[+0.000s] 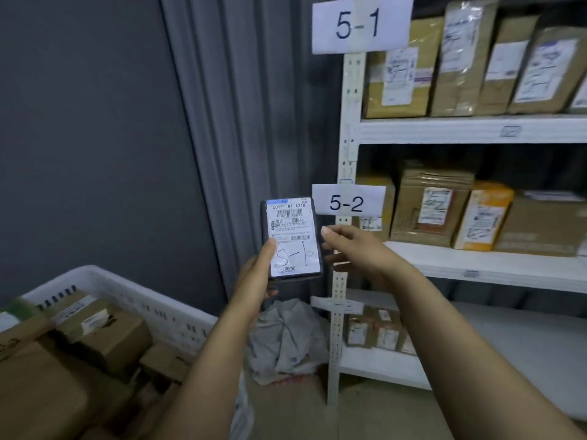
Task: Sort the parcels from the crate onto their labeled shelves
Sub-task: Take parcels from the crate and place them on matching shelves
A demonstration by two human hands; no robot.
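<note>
White rack (348,90): the 5-1 shelf (444,130) is packed with upright boxes (397,77), the 5-2 shelf (492,265) has more cartons (428,211) plus an orange parcel (482,217), and the lower shelf (374,365) holds a few small packages (378,331). A crumpled grey bag (286,338) lies on the floor (365,417) right by the rack's post

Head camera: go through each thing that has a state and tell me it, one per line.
black parcel: held upright, label facing the camera, marked 5-1 by hand.
left hand: grips the black parcel's lower part, thumb on the label.
right hand: open, holding nothing, beside the parcel.
white crate: partly full of cardboard boxes.
5-1 shelf: lined with upright boxes.
5-2 shelf: lined with taped boxes.
</note>
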